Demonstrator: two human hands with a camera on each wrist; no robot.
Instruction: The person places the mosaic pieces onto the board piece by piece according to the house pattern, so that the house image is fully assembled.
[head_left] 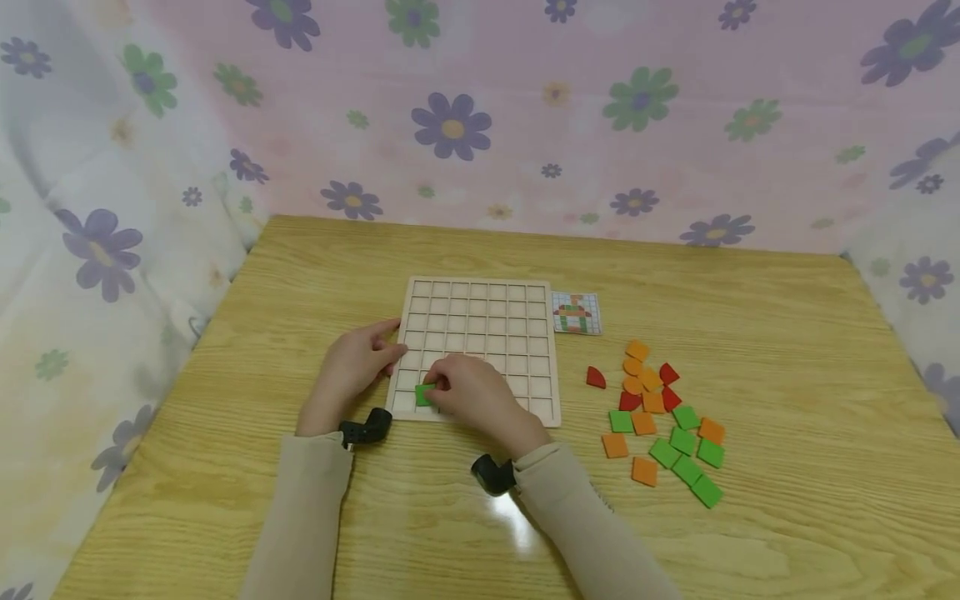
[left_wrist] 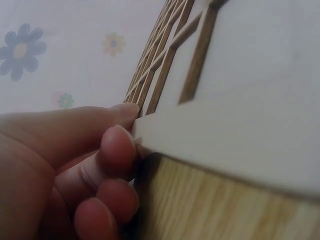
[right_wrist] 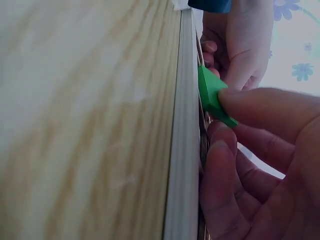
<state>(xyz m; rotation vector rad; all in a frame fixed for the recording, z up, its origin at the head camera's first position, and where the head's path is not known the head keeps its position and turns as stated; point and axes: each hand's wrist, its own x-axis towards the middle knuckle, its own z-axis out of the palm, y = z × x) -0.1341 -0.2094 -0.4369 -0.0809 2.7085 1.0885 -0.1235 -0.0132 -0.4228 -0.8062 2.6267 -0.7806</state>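
Observation:
A pale wooden grid board [head_left: 480, 350] lies on the table, its squares edged by raised strips. My left hand [head_left: 360, 358] holds the board's left edge, thumb and fingertips right at the rim; in the left wrist view its other fingers [left_wrist: 95, 217] curl beside the board. My right hand [head_left: 480, 400] pinches a green square tile [head_left: 423, 395] between thumb and fingers over the board's lower left squares. In the right wrist view the green tile [right_wrist: 212, 95] stands tilted, close over the grid.
A small pattern card [head_left: 577, 313] lies against the board's right side. Further right are scattered loose tiles: green squares [head_left: 686, 470], orange squares [head_left: 615, 446], orange circles [head_left: 633, 385] and red quarter circles [head_left: 596, 377]. Flowered cloth [head_left: 525, 167] hangs behind the wooden table [head_left: 787, 375].

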